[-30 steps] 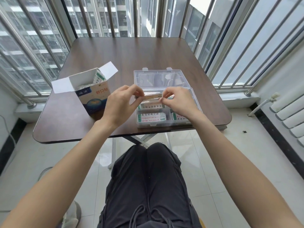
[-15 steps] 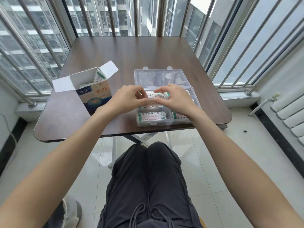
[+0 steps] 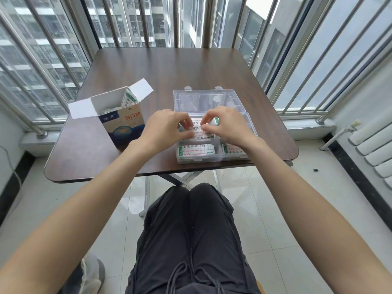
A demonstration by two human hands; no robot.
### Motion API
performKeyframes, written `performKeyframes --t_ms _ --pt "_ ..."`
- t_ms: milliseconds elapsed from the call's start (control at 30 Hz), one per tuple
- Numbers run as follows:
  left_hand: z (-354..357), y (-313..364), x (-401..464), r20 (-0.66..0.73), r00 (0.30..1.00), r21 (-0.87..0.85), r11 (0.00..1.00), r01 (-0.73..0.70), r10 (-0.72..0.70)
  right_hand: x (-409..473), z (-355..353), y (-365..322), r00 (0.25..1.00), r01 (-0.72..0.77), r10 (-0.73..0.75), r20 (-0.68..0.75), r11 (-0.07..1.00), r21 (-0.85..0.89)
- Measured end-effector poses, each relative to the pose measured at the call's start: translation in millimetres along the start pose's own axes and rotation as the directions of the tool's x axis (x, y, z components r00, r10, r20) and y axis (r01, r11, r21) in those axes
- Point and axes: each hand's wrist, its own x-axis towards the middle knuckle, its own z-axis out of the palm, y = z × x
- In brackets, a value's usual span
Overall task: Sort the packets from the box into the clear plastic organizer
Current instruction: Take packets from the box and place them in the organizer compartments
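Left grip: left hand (image 3: 164, 128) curled, fingertips on packet (image 3: 198, 129)
Right grip: right hand (image 3: 227, 124) pinching same packet
Place: clear plastic organizer (image 3: 252, 128), rear compartment

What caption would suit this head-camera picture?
Both hands, left hand and right hand, set packets into the clear organizer beside an open box.

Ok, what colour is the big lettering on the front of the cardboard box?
Orange-red, on the cardboard box; clearest in the head view.
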Motion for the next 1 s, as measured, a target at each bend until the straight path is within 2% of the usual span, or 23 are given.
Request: performKeyframes --t_ms 167,333,567,700,800,900,1000 --pt "-0.2 1.3 0.0 0.010 0.999 -0.001 0.999 -0.035 0.035 -6.0 -0.6 0.0 0.999 0.036 -0.036 -0.019 0.999 0.003" --pt "-3.6 -5.9 0.0 0.074 0.995 -0.007 0.998 -0.061 0.062 -11.1 -7.5 2.9 0.997 0.076 -0.071 0.039 0.987 -0.139" --pt "-0.3 -5.1 -0.2 0.055 0.995 0.001 0.997 -0.083 0.082 -15.1 1.3 -4.1 0.999 0.045 -0.044 0.019 0.996 -0.071" --pt "1.8 -3.4 0.8 0.049 0.997 0.027 0.998 -0.062 0.061 -16.3 -5.9 -1.8 0.996 0.010 -0.033 -0.084 0.966 -0.259" --pt "-0.7 -4.7 0.4 0.049 0.997 0.032 0.998 -0.060 0.059 -14.0 -4.7 -3.9 0.995 0.068 -0.090 -0.038 0.920 -0.387" --pt "-2.4 -8.1 -2.9 0.023 0.998 0.028 0.998 -0.056 0.056 -12.6 2.2 -8.3 0.998 0.068 -0.061 0.031 0.938 -0.341" --pt "-2.4 -9.5 -5.6 -0.001 0.999 0.020 0.998 -0.052 0.052 -14.1 -1.7 -7.3 1.000 0.003 -0.006 -0.014 0.982 -0.191"
